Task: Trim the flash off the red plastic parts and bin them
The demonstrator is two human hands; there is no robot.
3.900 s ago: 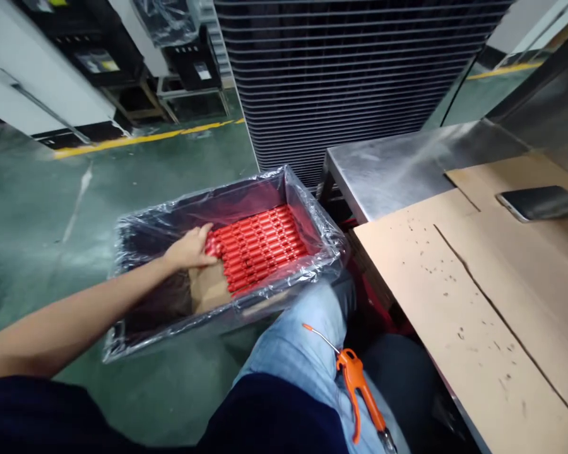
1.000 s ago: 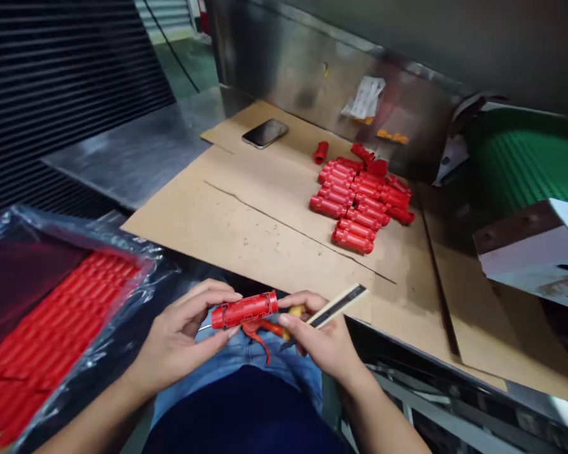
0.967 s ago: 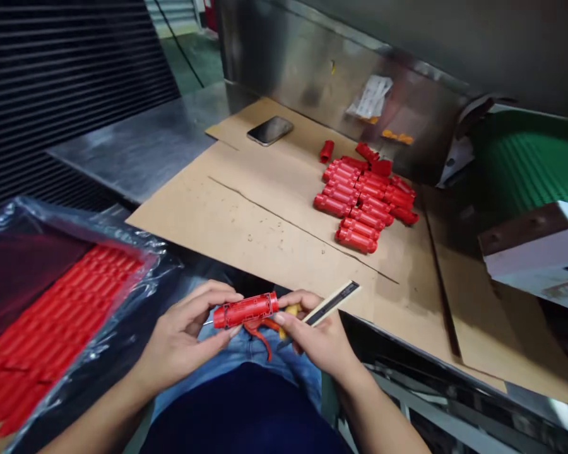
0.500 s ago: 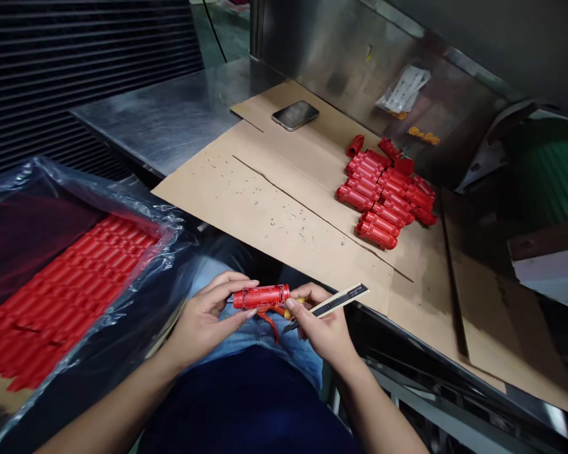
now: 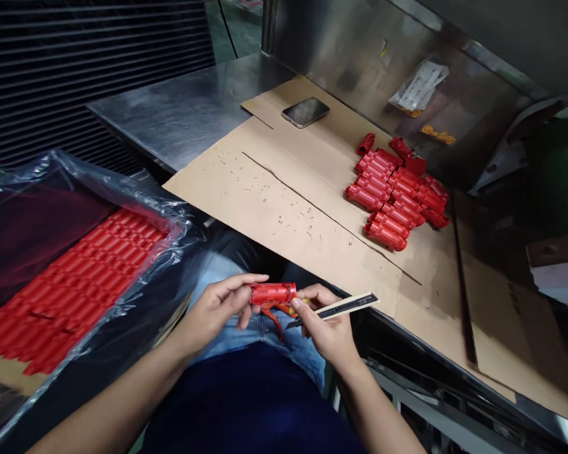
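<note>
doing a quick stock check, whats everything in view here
red moulded plastic part: 1, red, in the left hand above the lap
slim knife: 1, cream and black, in the right hand
loose moulded parts: many, red, heaped on the cardboard
rows of moulded parts: many, red, in the plastic-lined crate
cardboard sheet: 1, tan, on the steel table
smartphone: 1, dark, on the cardboard
paper packet: 1, white, on the steel wall
jeans: 1 pair, blue, on the person's legs
left hand: 1, gripping the part
right hand: 1, gripping the knife
</note>
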